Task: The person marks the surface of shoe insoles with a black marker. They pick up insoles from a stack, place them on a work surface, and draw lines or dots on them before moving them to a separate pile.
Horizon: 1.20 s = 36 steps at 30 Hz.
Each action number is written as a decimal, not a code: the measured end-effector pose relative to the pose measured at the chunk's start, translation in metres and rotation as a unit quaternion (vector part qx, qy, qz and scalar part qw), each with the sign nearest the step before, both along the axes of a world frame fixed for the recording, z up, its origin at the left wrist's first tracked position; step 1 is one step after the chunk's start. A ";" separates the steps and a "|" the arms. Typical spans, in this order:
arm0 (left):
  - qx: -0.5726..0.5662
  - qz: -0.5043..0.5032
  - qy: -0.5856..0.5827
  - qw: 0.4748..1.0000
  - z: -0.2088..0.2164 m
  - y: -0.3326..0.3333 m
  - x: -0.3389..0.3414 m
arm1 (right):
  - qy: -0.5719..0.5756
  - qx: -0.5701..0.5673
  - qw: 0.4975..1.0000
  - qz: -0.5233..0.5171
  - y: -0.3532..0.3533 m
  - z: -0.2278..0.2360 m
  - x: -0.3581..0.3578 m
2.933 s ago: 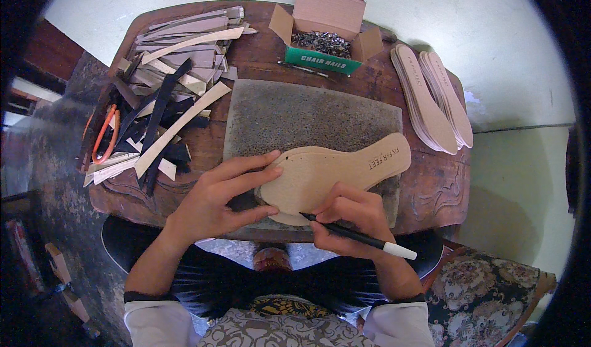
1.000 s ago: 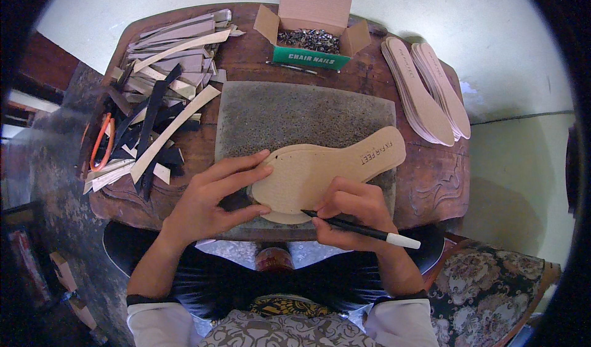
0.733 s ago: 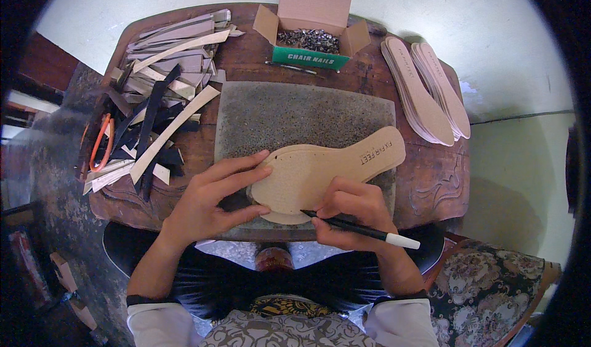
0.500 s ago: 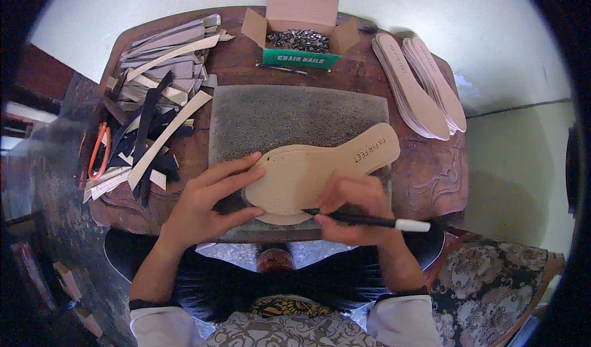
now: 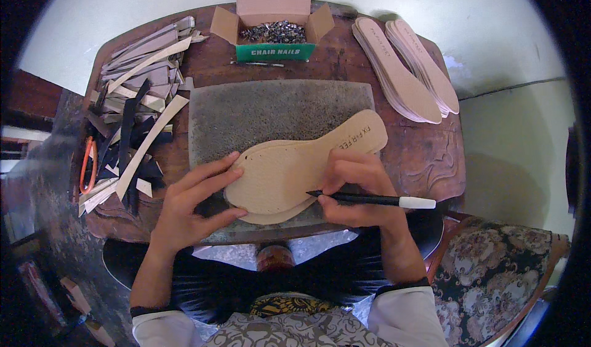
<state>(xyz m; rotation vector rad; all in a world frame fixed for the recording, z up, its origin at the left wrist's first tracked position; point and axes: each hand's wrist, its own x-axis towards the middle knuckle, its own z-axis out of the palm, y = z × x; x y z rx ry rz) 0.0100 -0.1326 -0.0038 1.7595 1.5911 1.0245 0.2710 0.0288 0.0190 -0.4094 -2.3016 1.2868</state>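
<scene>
Insole pattern: your tan insole-shaped template [image 5: 289, 171] lies flat on the grey pad [image 5: 258, 110], on top of a second sheet of the same tan stuff whose edge shows along its near side.
Long axis: it runs from the broad toe end at lower left, by your left hand, up to the narrow heel end at upper right, so it lies slantwise across the pad.
Left hand: your left hand [image 5: 191, 208] is spread with fingers flat; the fingertips [image 5: 234, 162] press the toe end of the template, so this hand grips nothing and only pins it down.
Right hand: your right hand [image 5: 357, 190] is closed around the black pen [image 5: 369, 199], with its white cap pointing right, away from the template.
Pen tip: the tip sits at the template's near edge, about the middle of its length, just beside your right fingers.
Which way the work lies: from the pen, the template is up and to the left; the toe curve lies leftward toward your left hand, the heel up and to the right.
Nearer hand: your right hand is the nearer to the waist and heel; your left is nearer the toe.
Round about: loose strips [image 5: 132, 119] at far left, an open cardboard box of nails [image 5: 274, 24] beyond the pad, stacked insoles [image 5: 400, 70] at upper right, all on the wooden table [image 5: 425, 156].
</scene>
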 end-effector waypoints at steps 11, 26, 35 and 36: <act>0.003 -0.001 0.003 1.000 0.002 0.000 0.000 | 0.012 -0.001 1.000 0.021 0.001 -0.001 -0.003; 0.009 -0.006 0.003 1.000 0.002 0.000 0.000 | -0.002 -0.001 1.000 0.017 -0.001 -0.004 -0.001; 0.008 -0.006 0.000 1.000 0.002 0.000 0.000 | 0.001 0.002 1.000 0.019 -0.001 -0.005 0.000; 0.009 -0.006 0.000 1.000 0.002 0.000 0.000 | -0.004 0.005 1.000 0.021 0.000 -0.004 0.000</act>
